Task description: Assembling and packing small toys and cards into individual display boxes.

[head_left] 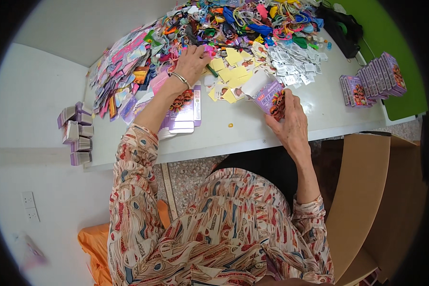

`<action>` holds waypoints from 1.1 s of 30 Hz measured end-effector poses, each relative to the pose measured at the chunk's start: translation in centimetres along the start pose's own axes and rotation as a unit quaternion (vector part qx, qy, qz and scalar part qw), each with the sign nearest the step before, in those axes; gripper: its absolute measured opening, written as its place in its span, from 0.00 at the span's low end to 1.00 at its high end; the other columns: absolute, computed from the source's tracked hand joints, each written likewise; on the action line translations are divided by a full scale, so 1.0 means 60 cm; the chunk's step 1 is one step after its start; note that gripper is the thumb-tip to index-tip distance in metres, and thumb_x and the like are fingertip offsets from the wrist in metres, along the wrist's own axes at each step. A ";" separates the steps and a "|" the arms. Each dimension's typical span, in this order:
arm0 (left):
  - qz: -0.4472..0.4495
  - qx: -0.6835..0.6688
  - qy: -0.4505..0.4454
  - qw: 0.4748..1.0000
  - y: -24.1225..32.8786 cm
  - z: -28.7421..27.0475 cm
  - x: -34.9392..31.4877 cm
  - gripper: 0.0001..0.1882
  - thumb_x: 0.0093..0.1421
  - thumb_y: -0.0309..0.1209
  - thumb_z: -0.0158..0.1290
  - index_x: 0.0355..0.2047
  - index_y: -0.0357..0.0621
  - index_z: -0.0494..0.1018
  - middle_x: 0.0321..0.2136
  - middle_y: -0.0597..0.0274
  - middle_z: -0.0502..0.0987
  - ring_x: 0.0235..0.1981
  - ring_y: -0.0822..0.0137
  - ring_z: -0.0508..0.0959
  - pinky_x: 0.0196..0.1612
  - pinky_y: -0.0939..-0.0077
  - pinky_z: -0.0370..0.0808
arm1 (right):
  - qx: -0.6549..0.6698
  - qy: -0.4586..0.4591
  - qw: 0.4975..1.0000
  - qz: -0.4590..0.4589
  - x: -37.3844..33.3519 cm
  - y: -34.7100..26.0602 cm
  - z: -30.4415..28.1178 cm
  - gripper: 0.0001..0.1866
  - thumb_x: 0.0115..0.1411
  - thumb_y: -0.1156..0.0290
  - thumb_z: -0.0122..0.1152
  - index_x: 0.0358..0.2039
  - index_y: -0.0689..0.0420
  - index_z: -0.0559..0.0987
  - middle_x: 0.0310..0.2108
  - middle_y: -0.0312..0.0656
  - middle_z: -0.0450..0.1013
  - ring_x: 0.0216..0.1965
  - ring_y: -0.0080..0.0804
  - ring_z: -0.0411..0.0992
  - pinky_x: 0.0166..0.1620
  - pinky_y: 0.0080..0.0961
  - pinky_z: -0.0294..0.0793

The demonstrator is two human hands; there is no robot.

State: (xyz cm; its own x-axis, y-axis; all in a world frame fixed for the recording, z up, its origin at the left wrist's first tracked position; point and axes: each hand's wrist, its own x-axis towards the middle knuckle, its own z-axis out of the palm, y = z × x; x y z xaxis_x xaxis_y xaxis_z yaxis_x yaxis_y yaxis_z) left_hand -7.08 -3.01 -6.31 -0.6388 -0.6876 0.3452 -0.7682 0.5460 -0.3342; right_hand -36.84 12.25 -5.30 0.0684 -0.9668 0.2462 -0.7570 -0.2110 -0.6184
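My right hand point(291, 121) is closed round a small purple printed box point(270, 100), tilted with its white flap open toward the left. My left hand point(193, 64), a bracelet at its wrist, reaches over the front of a heap of small colourful toys point(233, 21). Its fingers are bent and a little apart, next to a bright pink piece point(209, 49); their tips are partly hidden. Flattened purple boxes point(183, 117) lie beneath my left forearm. Yellow paper cards point(236, 76) and small white packets point(298, 64) are spread between my hands.
Filled-out purple boxes point(379, 78) stand in rows at the right, by a green surface point(414, 38). More boxes point(76, 133) are stacked at the table's left edge. Shiny packets point(124, 76) pile up at the left. A large open cardboard carton point(362, 190) stands on the right.
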 end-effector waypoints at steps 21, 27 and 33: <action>-0.092 -0.072 0.005 0.993 0.048 -0.066 -0.024 0.09 0.58 0.27 0.50 0.39 0.43 0.74 0.32 0.53 0.77 0.30 0.52 0.77 0.32 0.60 0.74 | -0.009 -0.049 0.997 0.056 0.007 0.009 -0.027 0.37 0.46 0.68 0.66 0.56 0.64 0.64 0.39 0.54 0.69 0.38 0.49 0.73 0.41 0.38 0.73; -0.065 -0.236 -0.027 0.969 0.086 -0.034 0.002 0.07 0.53 0.30 0.56 0.26 0.39 0.75 0.25 0.53 0.74 0.33 0.53 0.75 0.37 0.59 0.72 | -0.006 -0.044 0.998 0.050 0.002 0.011 -0.024 0.35 0.46 0.67 0.66 0.54 0.64 0.65 0.39 0.54 0.70 0.37 0.49 0.73 0.41 0.38 0.73; -0.088 -0.256 -0.028 0.962 0.083 -0.010 0.005 0.09 0.54 0.32 0.56 0.25 0.39 0.75 0.25 0.53 0.73 0.29 0.52 0.75 0.33 0.60 0.73 | -0.013 -0.055 0.997 0.058 0.005 0.011 -0.026 0.35 0.46 0.66 0.65 0.53 0.64 0.64 0.38 0.55 0.69 0.37 0.49 0.73 0.41 0.39 0.73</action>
State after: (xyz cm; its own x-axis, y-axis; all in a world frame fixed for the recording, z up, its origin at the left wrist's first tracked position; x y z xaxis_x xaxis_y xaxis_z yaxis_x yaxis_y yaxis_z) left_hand -11.11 -0.20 -7.35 -0.5039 -0.8082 0.3048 -0.7936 0.5725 0.2059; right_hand -38.34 12.05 -4.48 0.0489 -0.9948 0.0899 -0.7805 -0.0942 -0.6181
